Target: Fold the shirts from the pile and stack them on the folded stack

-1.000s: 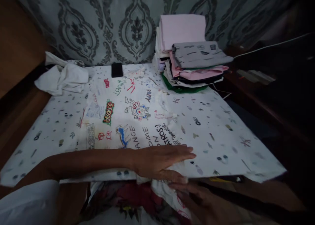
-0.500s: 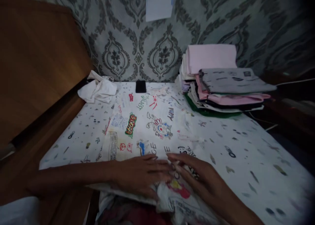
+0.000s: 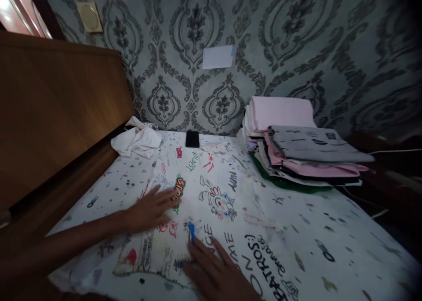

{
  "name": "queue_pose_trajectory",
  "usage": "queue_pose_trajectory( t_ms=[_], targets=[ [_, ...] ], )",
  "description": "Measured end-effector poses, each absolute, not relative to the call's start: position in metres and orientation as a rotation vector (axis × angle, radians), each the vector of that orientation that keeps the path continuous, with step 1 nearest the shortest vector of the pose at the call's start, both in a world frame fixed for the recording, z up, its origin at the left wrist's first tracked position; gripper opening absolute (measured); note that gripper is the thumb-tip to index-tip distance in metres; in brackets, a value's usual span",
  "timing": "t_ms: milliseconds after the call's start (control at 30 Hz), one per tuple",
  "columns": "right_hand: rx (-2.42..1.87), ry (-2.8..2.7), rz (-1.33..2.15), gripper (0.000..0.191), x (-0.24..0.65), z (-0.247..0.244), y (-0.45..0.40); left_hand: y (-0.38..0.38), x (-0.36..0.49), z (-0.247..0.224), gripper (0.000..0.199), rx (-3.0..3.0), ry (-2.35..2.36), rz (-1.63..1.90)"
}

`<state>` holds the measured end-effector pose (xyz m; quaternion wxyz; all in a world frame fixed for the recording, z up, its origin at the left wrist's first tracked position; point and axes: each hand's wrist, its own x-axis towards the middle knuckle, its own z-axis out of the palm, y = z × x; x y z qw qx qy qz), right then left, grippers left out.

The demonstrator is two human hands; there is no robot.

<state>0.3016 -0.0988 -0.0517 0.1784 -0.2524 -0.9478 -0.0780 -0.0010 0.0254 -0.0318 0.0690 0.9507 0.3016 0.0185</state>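
Note:
A white cloth (image 3: 211, 169) covered in coloured drawings and lettering lies spread over a patterned white sheet (image 3: 303, 230). My left hand (image 3: 154, 208) is over its left part, beside the red and green lettering, fingers stretched and slightly blurred. Lower down, my right hand (image 3: 217, 270) is over the cloth near the blue mark, its fingers apart and pointing up and left. Nothing shows in either hand. Whether the palms press on the fabric I cannot tell. The cloth's near left corner, with a red heart-like mark, is visible.
A black phone-like object (image 3: 192, 139) lies at the back by the patterned wall. At the right stands a stack of folded clothes (image 3: 296, 143). A crumpled white cloth (image 3: 138, 140) sits back left, beside a brown wooden panel (image 3: 62, 116).
My hands were close together at the near edge, on bunched fabric. They have moved apart, the left one forward and left. The near part now lies flatter, and the view has tilted up.

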Motion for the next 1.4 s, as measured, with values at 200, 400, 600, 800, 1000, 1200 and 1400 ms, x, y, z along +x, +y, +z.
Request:
queue_pose_trajectory(
  t_ms=[200, 400, 600, 800, 1000, 1200, 1400],
  targets=[
    [-0.613, -2.629, -0.075, 0.034, 0.249, -0.050, -0.095, 0.110, 0.003, -0.014, 0.052, 2.593, 1.596, 0.075],
    [-0.724, -2.696, 0.057, 0.010, 0.176, -0.022, -0.078, 0.170, 0.026, 0.016, 0.051, 2.155, 2.196, 0.013],
    [-0.700, -2.754, 0.154, 0.009, 0.161, -0.021, -0.075, 0.179, 0.029, 0.003, 0.037, 2.140, 2.239, -0.009],
    [-0.521, -2.708, 0.188, 0.010, 0.160, -0.038, -0.075, 0.162, 0.038, 0.004, 0.040, 2.255, 2.276, 0.133],
    [-0.202, -2.716, 0.185, 0.023, 0.155, -0.041, -0.067, 0.108, 0.107, -0.018, 0.060, 2.623, 1.445, 0.354],
    [-0.173, -2.730, 0.268, 0.021, 0.158, -0.044, -0.067, 0.125, 0.088, -0.030, 0.073, 2.485, 1.602, 0.158],
    [-0.164, -2.675, 0.331, 0.023, 0.166, -0.036, -0.065, 0.175, 0.023, -0.029, 0.063, 2.401, 1.923, 0.086]
  ],
)
